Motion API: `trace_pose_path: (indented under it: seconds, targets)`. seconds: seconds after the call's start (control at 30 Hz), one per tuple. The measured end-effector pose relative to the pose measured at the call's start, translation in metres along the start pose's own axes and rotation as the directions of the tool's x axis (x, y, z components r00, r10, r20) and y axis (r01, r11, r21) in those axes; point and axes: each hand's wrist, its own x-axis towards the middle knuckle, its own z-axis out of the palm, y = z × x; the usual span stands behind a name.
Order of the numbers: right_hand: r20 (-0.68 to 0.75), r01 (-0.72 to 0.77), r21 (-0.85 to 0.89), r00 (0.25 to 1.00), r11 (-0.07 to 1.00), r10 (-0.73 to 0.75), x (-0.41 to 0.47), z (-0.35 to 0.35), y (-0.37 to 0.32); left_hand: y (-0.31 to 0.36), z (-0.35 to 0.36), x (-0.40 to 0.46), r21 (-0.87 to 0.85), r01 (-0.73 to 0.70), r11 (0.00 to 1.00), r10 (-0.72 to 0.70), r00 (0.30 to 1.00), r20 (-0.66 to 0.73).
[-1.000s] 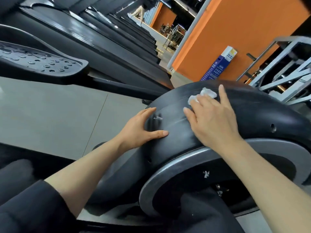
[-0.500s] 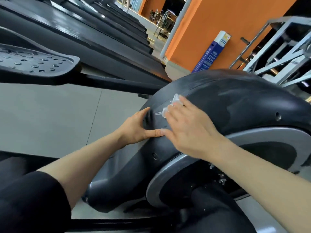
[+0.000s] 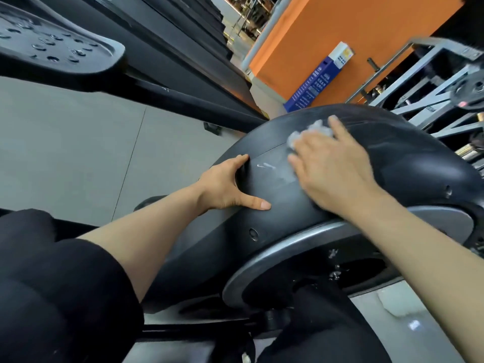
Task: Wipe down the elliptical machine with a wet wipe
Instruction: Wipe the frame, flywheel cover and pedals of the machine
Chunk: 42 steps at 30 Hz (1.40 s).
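Step in hand: wiping the black flywheel housing of the elliptical machine, upper curved part, approx. mid-task by the look of it.

Right hand lies flat on the housing, fingers straight and spread, pressing the wet wipe against the plastic. The wipe is bunched up white under the fingertips, only its far edge showing past them, near the top of the curve. Hand and wipe are blurred, so prob. mid-stroke.

Left hand rests on the housing's left edge, w/ thumb stretched along the near face and fingers wrapped round the edge, out of sight. Looks like bracing, not wiping; it holds nothing loose.

Just left of the right hand there's a pale smear and 2 short light marks on the panel, between the 2 hands. Can't tell if they're moisture, scuffs or residue.

Next move, as a judgement: draw the wipe back over that smeared patch, then work down toward the grey metal rim and the lower side panel w/ the round screw hole. Needs flat, even pressure following the curve, and the left hand shifted if it's covering an unwiped strip. The foot pedal upper left looks untouched so far; can't confirm.
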Motion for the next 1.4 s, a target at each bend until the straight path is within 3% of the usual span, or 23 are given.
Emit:
trace_pose_path:
  seconds: [0.07, 0.13, 0.2, 0.23, 0.43, 0.5, 0.6, 0.77, 0.93, 1.07, 1.13, 1.27, 1.4]
  targets:
    - [0.000, -0.104, -0.059, 0.995, 0.993, 0.104, 0.006, -0.004, -0.002, -0.004, -0.001, 0.001, -0.019, -0.013, 1.000, 0.013, 1.000, 0.009]
    - [0.010, 0.039, -0.098, 0.999, 0.994, -0.039, 0.000, 0.000, -0.035, -0.008, -0.002, 0.001, -0.005, -0.033, 0.999, 0.033, 0.999, -0.001]
    - [0.063, 0.238, -0.014, 0.969, 0.971, -0.237, -0.015, 0.006, -0.066, -0.013, -0.003, 0.001, 0.026, -0.057, 0.998, 0.057, 0.998, 0.001]
    - [0.087, 0.260, 0.020, 0.961, 0.965, -0.261, -0.017, 0.006, -0.070, -0.017, -0.003, 0.000, 0.030, -0.066, 0.997, 0.066, 0.998, 0.008]
    - [0.083, -0.059, -0.072, 0.994, 0.996, 0.065, 0.009, -0.001, -0.029, -0.026, -0.002, -0.003, -0.082, -0.077, 0.994, 0.078, 0.997, 0.011]
    - [0.150, 0.050, -0.069, 0.988, 0.996, -0.039, 0.005, 0.000, -0.052, -0.026, -0.003, -0.003, -0.059, -0.093, 0.994, 0.094, 0.995, 0.024]
    - [0.120, 0.218, -0.022, 0.969, 0.976, -0.214, -0.009, 0.005, -0.068, -0.027, -0.006, -0.002, 0.041, -0.115, 0.993, 0.112, 0.991, 0.073]
    - [0.144, 0.009, -0.063, 0.990, 0.998, 0.000, 0.014, -0.001, -0.048, -0.029, -0.012, 0.001, 0.110, -0.145, 0.983, 0.133, 0.985, 0.115]
    - [0.136, 0.194, -0.021, 0.972, 0.981, -0.190, -0.013, -0.006, -0.069, -0.031, -0.011, 0.006, 0.151, -0.170, 0.974, 0.154, 0.981, 0.116]
    - [0.143, -0.024, -0.092, 0.989, 0.995, 0.037, 0.008, -0.006, -0.039, -0.033, -0.011, 0.008, 0.156, -0.176, 0.972, 0.158, 0.980, 0.120]
    - [0.194, 0.007, -0.102, 0.981, 0.995, 0.013, 0.018, -0.005, -0.055, -0.034, -0.011, 0.008, 0.147, -0.175, 0.973, 0.159, 0.980, 0.118]
    - [0.215, 0.196, -0.044, 0.959, 0.980, -0.182, -0.010, -0.002, -0.085, -0.033, -0.011, 0.006, 0.159, -0.190, 0.969, 0.171, 0.977, 0.126]
    - [0.180, 0.027, -0.106, 0.984, 0.994, -0.007, 0.001, -0.006, -0.066, -0.034, -0.012, 0.007, 0.168, -0.186, 0.968, 0.164, 0.977, 0.139]
